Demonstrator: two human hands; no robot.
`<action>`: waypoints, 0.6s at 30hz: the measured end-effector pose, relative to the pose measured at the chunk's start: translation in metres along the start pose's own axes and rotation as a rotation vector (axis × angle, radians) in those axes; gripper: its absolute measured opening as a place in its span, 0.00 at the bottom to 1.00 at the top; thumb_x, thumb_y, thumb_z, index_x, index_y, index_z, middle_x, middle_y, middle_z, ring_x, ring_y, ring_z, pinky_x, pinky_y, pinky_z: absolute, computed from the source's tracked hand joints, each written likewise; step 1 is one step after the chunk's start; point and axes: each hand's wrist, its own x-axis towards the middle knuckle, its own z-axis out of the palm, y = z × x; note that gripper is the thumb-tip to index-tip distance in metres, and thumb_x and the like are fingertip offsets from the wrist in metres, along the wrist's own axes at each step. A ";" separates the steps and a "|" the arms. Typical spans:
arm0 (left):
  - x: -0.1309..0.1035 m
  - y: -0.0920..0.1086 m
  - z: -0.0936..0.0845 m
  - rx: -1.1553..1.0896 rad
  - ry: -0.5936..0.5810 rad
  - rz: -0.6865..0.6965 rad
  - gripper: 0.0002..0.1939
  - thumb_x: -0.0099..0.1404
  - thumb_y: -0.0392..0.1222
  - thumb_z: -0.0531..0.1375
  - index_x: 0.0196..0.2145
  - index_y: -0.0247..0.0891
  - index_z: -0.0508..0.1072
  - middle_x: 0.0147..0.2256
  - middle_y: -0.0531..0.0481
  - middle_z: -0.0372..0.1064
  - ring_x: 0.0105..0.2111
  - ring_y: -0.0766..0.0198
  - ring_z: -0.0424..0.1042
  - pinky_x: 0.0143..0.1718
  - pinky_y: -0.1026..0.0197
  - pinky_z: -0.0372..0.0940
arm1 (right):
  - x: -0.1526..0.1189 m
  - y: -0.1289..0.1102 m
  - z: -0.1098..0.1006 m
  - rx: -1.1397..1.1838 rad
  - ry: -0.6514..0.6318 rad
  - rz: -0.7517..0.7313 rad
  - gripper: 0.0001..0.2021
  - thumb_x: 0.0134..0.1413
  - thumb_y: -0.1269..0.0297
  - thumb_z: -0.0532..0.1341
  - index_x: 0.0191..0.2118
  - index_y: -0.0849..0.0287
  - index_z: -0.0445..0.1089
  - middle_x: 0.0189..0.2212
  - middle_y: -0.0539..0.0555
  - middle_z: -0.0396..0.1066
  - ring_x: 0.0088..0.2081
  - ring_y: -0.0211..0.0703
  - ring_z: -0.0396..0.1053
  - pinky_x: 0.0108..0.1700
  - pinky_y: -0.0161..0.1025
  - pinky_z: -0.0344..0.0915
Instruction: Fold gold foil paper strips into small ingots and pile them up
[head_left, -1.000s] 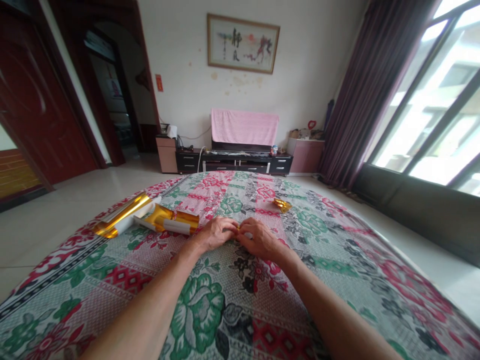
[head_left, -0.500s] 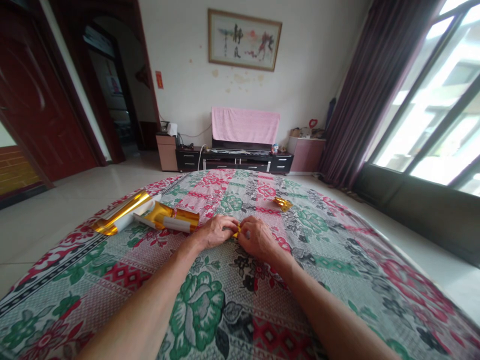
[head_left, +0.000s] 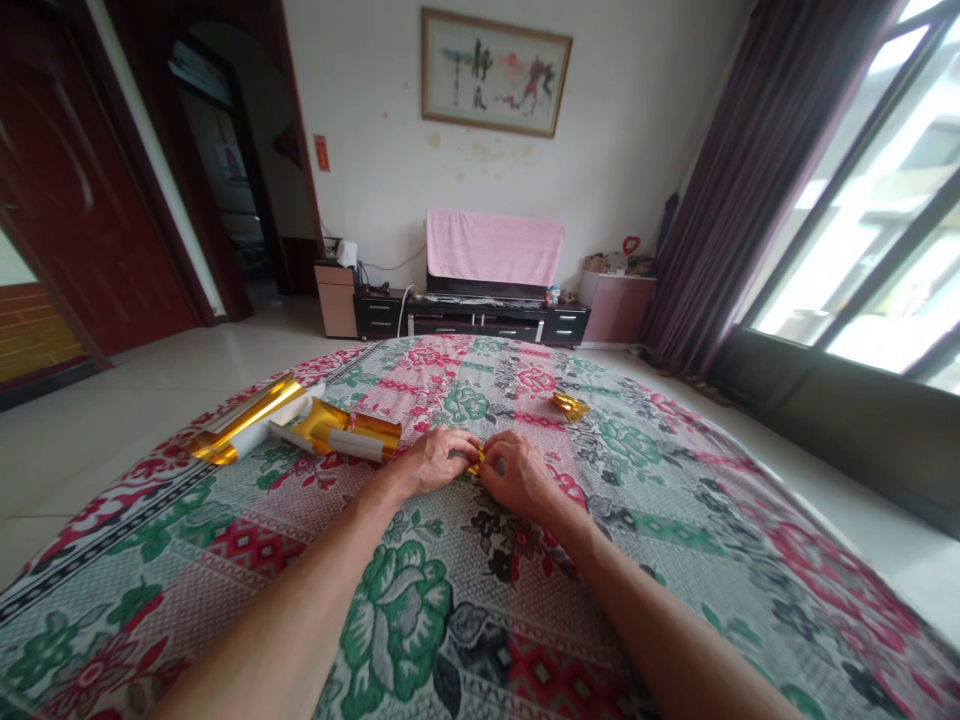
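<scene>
Both hands meet over the middle of a flower-patterned tablecloth (head_left: pixel 405 620). My left hand (head_left: pixel 442 460) and my right hand (head_left: pixel 517 475) pinch a small piece of gold foil paper (head_left: pixel 475 462) between their fingertips. Most of that piece is hidden by the fingers, so its shape cannot be made out. Beyond my right hand lies a small folded gold foil piece (head_left: pixel 570 406). To the left of my left hand rest curled sheets of gold foil paper (head_left: pixel 330 432) with white backs, one of them a longer roll (head_left: pixel 247 420).
Past the table's far edge stands a low black cabinet (head_left: pixel 480 320) with a pink cloth (head_left: pixel 495 245) draped over something on it. A purple curtain (head_left: pixel 697 180) and a window are at the right. A dark red door (head_left: pixel 75 200) is at the left.
The hands stay together at the same spot on the foil, with only slight finger movement. The camera view has shifted a little.
</scene>
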 end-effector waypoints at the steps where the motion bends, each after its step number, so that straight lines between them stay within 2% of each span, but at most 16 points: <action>1: 0.000 0.000 0.000 0.002 -0.001 -0.004 0.10 0.54 0.32 0.55 0.30 0.39 0.77 0.40 0.52 0.73 0.40 0.66 0.70 0.46 0.65 0.62 | 0.000 0.000 0.000 -0.001 0.004 0.008 0.05 0.43 0.71 0.57 0.23 0.59 0.70 0.33 0.53 0.70 0.36 0.39 0.66 0.40 0.37 0.60; 9: 0.000 0.000 -0.001 0.014 -0.004 -0.016 0.11 0.55 0.32 0.54 0.30 0.39 0.77 0.40 0.52 0.73 0.40 0.66 0.70 0.46 0.65 0.62 | 0.000 -0.001 0.001 -0.007 0.014 0.015 0.06 0.43 0.72 0.57 0.23 0.59 0.70 0.32 0.53 0.69 0.36 0.40 0.65 0.40 0.38 0.59; 18: 0.002 -0.006 0.003 0.014 0.033 0.006 0.10 0.54 0.33 0.55 0.27 0.39 0.77 0.37 0.52 0.74 0.39 0.66 0.71 0.44 0.65 0.63 | 0.004 0.002 -0.002 -0.004 -0.036 -0.014 0.07 0.45 0.71 0.57 0.23 0.60 0.72 0.33 0.55 0.71 0.35 0.40 0.66 0.38 0.36 0.61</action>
